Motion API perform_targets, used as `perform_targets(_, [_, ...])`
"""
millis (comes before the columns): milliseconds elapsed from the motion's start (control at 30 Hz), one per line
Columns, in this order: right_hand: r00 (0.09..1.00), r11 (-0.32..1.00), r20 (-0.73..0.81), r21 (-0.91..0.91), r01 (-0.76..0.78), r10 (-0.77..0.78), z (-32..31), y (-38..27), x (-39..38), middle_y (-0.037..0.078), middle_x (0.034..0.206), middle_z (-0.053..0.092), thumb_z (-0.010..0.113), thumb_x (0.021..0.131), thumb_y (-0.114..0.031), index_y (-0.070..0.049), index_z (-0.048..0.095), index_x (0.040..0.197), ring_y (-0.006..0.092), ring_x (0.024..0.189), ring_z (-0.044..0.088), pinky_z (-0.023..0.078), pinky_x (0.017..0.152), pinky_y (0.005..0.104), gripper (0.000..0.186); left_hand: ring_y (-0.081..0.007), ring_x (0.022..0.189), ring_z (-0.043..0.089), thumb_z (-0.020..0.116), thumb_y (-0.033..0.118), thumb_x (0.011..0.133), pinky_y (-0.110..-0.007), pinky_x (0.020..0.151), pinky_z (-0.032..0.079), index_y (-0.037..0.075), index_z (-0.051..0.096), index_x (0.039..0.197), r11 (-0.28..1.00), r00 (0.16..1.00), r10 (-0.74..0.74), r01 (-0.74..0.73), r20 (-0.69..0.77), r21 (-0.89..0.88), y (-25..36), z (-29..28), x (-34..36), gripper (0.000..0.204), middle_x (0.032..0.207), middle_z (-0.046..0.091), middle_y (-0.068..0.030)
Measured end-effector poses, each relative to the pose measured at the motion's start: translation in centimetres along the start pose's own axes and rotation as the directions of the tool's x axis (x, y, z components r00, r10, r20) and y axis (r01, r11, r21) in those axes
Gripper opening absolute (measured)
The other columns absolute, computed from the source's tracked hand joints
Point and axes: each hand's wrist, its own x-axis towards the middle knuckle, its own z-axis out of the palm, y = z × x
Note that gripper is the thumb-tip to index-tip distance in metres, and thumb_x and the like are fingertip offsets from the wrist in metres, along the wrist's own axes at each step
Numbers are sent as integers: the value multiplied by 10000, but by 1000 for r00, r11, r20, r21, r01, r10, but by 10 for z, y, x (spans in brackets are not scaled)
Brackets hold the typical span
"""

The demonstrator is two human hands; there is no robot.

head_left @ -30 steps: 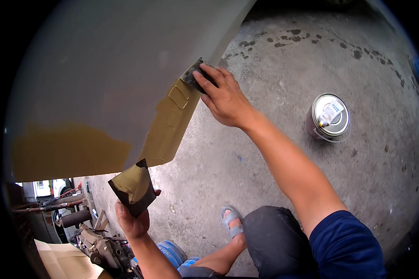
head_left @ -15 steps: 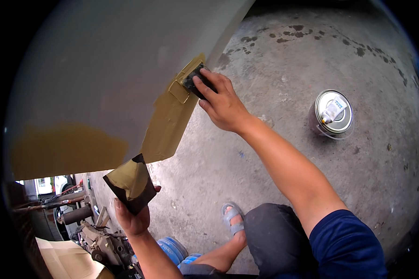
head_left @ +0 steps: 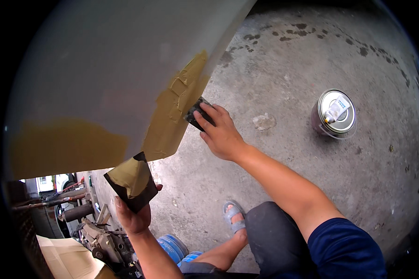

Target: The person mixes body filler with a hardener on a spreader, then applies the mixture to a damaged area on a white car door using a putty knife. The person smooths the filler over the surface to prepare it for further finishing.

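Note:
A grey panel [head_left: 102, 74] fills the upper left, with tan body filler [head_left: 168, 118] spread along its slanted right edge and a second tan patch [head_left: 70, 146] at its lower left. My right hand [head_left: 222, 132] presses a dark, flat spreader [head_left: 198, 111] against the filler near that edge, fingers laid over its back. Ridges mark the filler above the spreader. Below the panel's lower corner, my left hand [head_left: 137, 218] grips a dark square plate [head_left: 144, 193] from underneath. A mound of tan filler [head_left: 131, 176] lies on the plate.
On the concrete floor [head_left: 284, 162] at the right stands a round tin [head_left: 333, 116] with a white tube [head_left: 338, 109] on its lid. Lower left are blue pails [head_left: 172, 246], greasy machine parts [head_left: 100, 242] and cardboard [head_left: 70, 258]. My sandalled foot [head_left: 234, 216] rests near the bottom middle.
My right hand has drawn the spreader downward along the panel's edge, uncovering ridged filler above it. My left hand and the plate have hardly moved.

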Motion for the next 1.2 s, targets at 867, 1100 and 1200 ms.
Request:
perform_targets(867, [981, 987, -118, 16, 157, -154, 21, -53, -36, 81, 1441, 372, 703, 754, -96, -216, 451, 1384, 412, 1242, 382, 392, 982, 507, 689, -365, 1446, 118, 475, 538, 924, -576, 775, 555, 154, 167, 1513, 988, 983, 28, -55, -180, -146, 4, 22, -13, 767, 1555, 140, -204])
perform_targets(1100, [977, 973, -39, -103, 207, -211, 35, -56, -42, 91, 1436, 384, 673, 780, -89, -197, 472, 1374, 395, 1246, 379, 385, 985, 502, 636, -358, 1410, 233, 432, 562, 936, -565, 760, 539, 181, 324, 1462, 917, 977, -43, -45, -210, -396, -9, 18, -48, 659, 1513, 274, -188])
perform_targets(1200, [989, 989, 28, -13, 145, -145, 17, -58, -59, 124, 1428, 386, 652, 793, -92, -157, 495, 1353, 406, 1243, 377, 374, 1005, 505, 585, -350, 1352, 336, 408, 578, 939, -581, 777, 517, 184, 391, 1427, 876, 973, -76, -41, -220, -481, -15, 14, -68, 628, 1435, 421, -142])
